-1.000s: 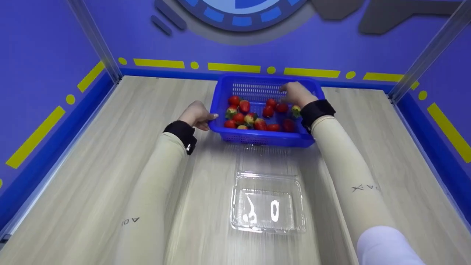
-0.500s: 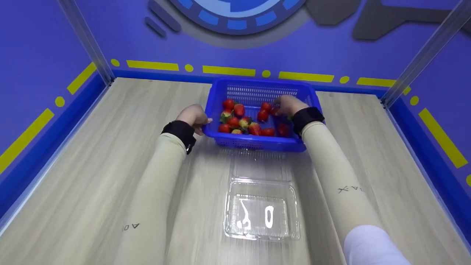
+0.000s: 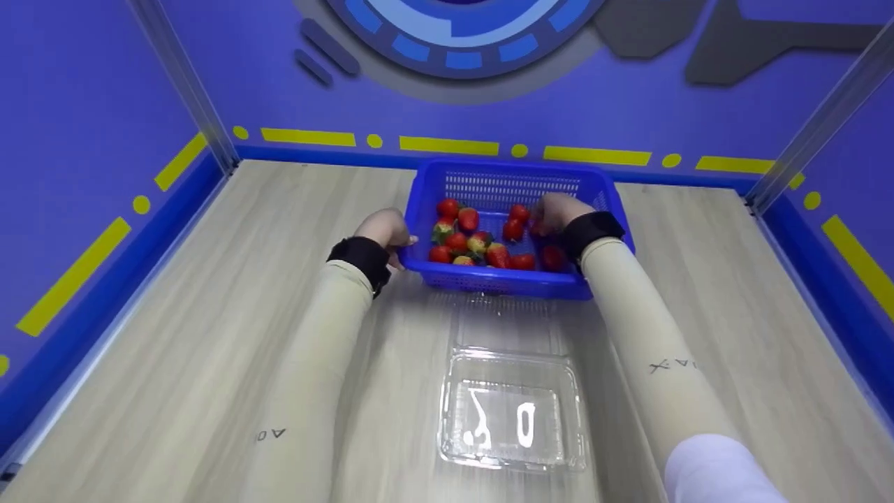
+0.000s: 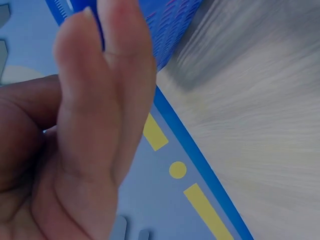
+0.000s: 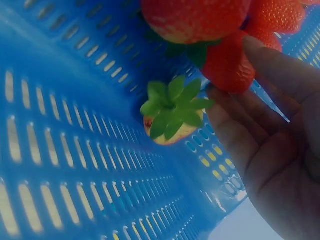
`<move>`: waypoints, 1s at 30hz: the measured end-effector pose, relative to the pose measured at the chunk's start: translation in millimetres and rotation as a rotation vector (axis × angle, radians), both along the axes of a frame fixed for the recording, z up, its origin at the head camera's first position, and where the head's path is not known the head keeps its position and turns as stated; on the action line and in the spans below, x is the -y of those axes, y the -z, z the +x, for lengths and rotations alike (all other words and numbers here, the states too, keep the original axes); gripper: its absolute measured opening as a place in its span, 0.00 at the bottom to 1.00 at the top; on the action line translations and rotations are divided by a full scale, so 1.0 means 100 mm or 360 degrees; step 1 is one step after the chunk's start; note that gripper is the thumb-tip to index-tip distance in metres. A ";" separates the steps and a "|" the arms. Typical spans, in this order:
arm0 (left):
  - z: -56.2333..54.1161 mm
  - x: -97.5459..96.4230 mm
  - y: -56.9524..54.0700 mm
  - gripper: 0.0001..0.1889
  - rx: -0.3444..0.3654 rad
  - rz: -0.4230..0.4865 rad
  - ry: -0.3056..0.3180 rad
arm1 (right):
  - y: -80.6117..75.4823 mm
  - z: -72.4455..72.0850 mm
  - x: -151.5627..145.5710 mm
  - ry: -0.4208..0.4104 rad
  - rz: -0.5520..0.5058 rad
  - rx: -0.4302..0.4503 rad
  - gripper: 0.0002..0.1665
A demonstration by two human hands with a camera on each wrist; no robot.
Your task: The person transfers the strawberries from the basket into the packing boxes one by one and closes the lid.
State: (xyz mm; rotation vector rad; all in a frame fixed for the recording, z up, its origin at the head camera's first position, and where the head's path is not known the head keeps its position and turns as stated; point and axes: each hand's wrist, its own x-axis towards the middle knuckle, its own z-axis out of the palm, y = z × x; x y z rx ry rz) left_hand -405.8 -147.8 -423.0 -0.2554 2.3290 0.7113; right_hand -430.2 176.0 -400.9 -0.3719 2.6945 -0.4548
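A blue plastic basket (image 3: 503, 277) with slotted walls stands at the back of the table, several red strawberries (image 3: 468, 219) inside it. My left hand (image 3: 385, 230) pinches its left rim, thumb on top and fingers below; the left wrist view shows those fingers (image 4: 90, 115) beside the basket's wall. My right hand (image 3: 559, 211) is down inside the right part of the basket. In the right wrist view its thumb and fingers close round a strawberry (image 5: 227, 70). Beside that lies another strawberry with a green leafy cap (image 5: 172, 112).
A clear plastic clamshell box (image 3: 513, 412) lies open on the wooden table (image 3: 209, 335), in front of the basket. Its lid (image 3: 506, 325) reaches back toward the basket's front wall. Blue printed panels (image 3: 447, 112) enclose the table at the back and sides.
My right hand has come down and forward toward me within the basket, from above the back right to a strawberry. The left hand keeps its place at the rim. The head view shifts slightly.
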 end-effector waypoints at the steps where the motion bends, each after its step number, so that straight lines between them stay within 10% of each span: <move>1: -0.09 0.03 0.12 0.24 0.0007 -0.0011 0.0009 | -0.01 0.01 -0.01 0.0037 -0.0010 0.0025 0.10; 7: 0.22 -0.08 -0.17 0.22 -0.0029 0.0022 -0.0083 | -0.03 0.05 -0.02 0.0055 -0.0013 0.0074 0.16; 9: 0.19 -0.07 -0.10 0.21 -0.0068 0.0013 -0.0069 | -0.03 0.06 -0.02 0.0024 0.0008 0.0046 0.16; 18: 0.86 -0.19 -0.67 0.19 -0.0161 0.0133 -0.0141 | 0.01 0.10 0.02 0.0059 -0.0030 0.0048 0.21; 30: 0.87 -0.07 -0.63 0.14 -0.0164 0.0616 -0.0405 | -0.32 -0.05 -0.04 -0.0108 -0.0152 -0.0327 0.22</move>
